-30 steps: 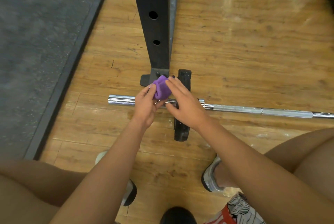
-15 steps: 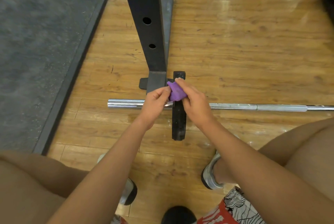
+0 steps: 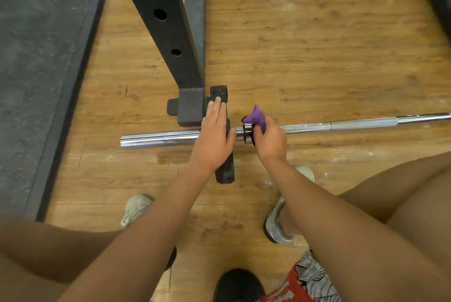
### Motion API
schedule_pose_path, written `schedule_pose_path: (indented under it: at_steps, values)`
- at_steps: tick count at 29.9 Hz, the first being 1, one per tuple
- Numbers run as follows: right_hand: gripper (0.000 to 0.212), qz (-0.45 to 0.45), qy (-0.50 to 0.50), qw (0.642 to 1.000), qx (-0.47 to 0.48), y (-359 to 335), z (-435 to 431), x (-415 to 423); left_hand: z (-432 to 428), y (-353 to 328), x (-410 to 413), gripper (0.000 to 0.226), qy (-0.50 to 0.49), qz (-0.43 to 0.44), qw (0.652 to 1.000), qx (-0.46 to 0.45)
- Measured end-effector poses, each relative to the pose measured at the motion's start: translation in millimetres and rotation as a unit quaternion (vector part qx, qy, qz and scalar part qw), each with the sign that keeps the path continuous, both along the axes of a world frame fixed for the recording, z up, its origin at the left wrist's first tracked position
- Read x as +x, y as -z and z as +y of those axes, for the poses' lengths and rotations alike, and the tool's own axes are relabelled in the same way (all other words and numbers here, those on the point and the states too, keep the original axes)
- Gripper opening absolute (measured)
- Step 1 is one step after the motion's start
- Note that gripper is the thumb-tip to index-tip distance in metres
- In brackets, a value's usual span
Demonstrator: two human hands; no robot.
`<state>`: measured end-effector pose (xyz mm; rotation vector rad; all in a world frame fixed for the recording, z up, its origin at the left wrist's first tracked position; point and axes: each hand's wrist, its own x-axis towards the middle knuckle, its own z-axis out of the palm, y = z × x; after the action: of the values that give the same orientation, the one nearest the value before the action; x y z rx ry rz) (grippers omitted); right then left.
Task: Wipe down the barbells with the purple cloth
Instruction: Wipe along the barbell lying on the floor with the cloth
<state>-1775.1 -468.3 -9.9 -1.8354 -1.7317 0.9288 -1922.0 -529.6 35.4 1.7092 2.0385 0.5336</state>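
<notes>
Since the earlier frames, the left hand (image 3: 214, 131) has let go of the purple cloth (image 3: 255, 117) and now lies on the weight plate (image 3: 225, 172), while the right hand (image 3: 269, 139) has carried the cloth to the right of the plate, onto the barbell (image 3: 341, 126). The cloth sits on the bar just beside the collar, between the plate and the long shaft, with one peak of fabric standing up above the knuckles.

Step in hand, as judged: wiping the shaft outward from the collar. It is likely done best with the cloth wrapped well round the bar, squeezed firmly and drawn rightward in one long stroke, with the wrist turning so the underside is reached too. The plate should stay braced so the bar does not roll on the wooden floor (image 3: 305, 62).

Pose: the left hand is flat, fingers straight and close together along the plate's upper edge, thumb reaching toward the bar. The right hand's fingers curl over the bar, gripping the bunched cloth against it; both forearms reach forward from a crouch
</notes>
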Motion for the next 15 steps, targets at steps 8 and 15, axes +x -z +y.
schedule_pose_path:
  at_steps: [8,15]
  values:
    - [0.052,-0.101,-0.001,0.984,0.144,40,23,-10,5,22,4,0.064,-0.016,0.036,0.997,0.072]
    - [0.053,-0.112,-0.191,0.965,0.142,83,-2,-17,7,27,12,0.063,-0.045,0.019,0.994,0.099]
